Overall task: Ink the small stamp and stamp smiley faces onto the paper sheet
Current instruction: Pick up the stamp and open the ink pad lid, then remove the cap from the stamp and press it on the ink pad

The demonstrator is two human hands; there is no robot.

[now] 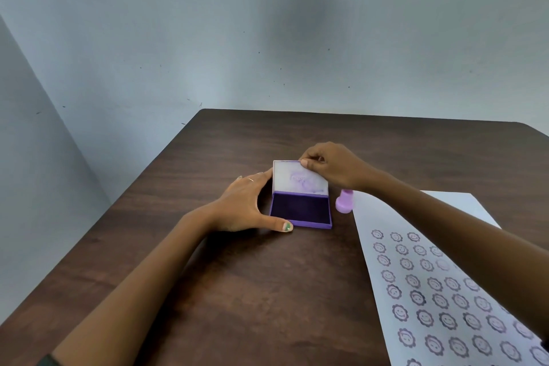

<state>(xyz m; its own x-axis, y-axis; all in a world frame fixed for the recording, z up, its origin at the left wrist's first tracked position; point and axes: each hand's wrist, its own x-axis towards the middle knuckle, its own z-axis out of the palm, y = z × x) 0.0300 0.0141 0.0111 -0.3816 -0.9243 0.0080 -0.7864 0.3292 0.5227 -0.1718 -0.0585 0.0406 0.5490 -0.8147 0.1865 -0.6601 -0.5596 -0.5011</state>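
Observation:
A purple ink pad box [300,207] lies open mid-table, its dark pad facing up and its white-lined lid [300,178] standing upright. My right hand [329,168] pinches the lid's top right edge. My left hand [246,206] braces the box from the left, thumb at its front corner and fingers by the lid. The small lilac stamp [344,201] lies on its side just right of the box, held by neither hand. The white paper sheet [439,285] spreads at the right, covered with several rows of purple smiley prints; my right forearm crosses it.
The dark wooden table [231,291] ends against a pale wall [267,38] behind. Its left edge runs diagonally toward the near left corner.

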